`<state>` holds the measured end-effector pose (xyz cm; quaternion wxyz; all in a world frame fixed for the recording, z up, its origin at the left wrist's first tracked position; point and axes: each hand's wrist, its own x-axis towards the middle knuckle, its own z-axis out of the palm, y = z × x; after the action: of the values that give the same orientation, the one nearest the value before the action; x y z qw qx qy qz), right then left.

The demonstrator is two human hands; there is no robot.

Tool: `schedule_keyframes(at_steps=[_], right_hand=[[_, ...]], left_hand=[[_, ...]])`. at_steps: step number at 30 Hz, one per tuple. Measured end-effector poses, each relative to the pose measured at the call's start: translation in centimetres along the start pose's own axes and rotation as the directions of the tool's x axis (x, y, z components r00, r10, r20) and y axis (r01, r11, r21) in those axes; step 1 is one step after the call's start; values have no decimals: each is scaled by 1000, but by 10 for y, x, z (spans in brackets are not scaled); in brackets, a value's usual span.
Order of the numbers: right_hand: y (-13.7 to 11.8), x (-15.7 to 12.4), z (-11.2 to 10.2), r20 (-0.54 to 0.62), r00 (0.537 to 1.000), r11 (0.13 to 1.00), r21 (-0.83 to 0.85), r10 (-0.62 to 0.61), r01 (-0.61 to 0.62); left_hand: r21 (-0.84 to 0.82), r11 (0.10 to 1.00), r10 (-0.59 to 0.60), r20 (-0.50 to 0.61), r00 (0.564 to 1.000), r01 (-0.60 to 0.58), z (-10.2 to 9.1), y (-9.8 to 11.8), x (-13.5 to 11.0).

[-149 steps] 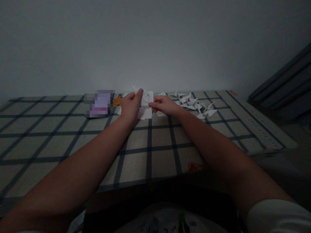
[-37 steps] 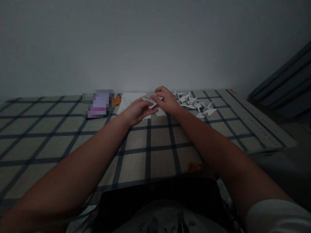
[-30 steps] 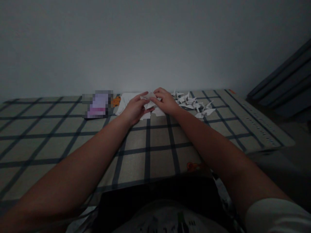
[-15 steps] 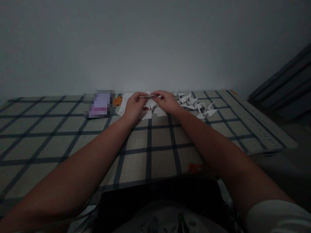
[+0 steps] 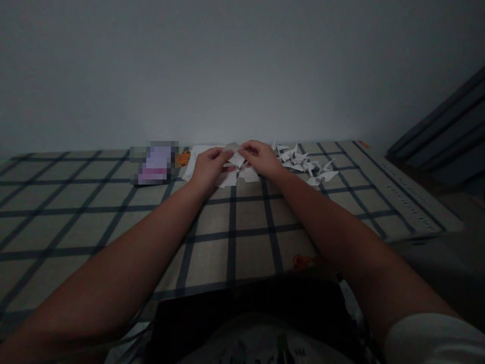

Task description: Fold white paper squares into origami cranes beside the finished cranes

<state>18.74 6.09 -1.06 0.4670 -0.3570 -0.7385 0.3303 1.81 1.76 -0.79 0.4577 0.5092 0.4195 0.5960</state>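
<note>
Both my arms reach forward over a checked cloth point(image 5: 235, 242). My left hand point(image 5: 207, 167) and my right hand point(image 5: 261, 158) meet at the far side and pinch a small, partly folded piece of white paper point(image 5: 234, 148) between their fingertips. The paper is held just above a few loose white sheets point(image 5: 242, 174) that lie flat on the cloth. The light is dim and the folds are hard to make out.
A pile of several small white folded paper cranes point(image 5: 305, 164) lies right of my hands. A blurred purple and grey object point(image 5: 154, 163) and a small orange thing point(image 5: 184, 157) sit to the left. A plain wall stands behind; the surface's edge point(image 5: 417, 212) falls off at right.
Five seconds ago the hands held a larger, open white paper. Since then they have closed together and now pinch a smaller folded piece, raised slightly above the loose sheets.
</note>
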Motion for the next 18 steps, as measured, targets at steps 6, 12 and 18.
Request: schedule_keyframes(at_steps=[6,12,18], right_hand=[[-5,-3,0,39,999,1000,-2,21,-21],[-11,-1,-1,58,993,985,129,105,-112],[-13,-1,-1,137,974,941,267,179,-210]], left_hand=[[-38,998,-48,-2,999,48,1,-1,0],[-147,986,-73,30,997,77,2,2,-1],[-268,960,-70,70,995,87,1,1,1]])
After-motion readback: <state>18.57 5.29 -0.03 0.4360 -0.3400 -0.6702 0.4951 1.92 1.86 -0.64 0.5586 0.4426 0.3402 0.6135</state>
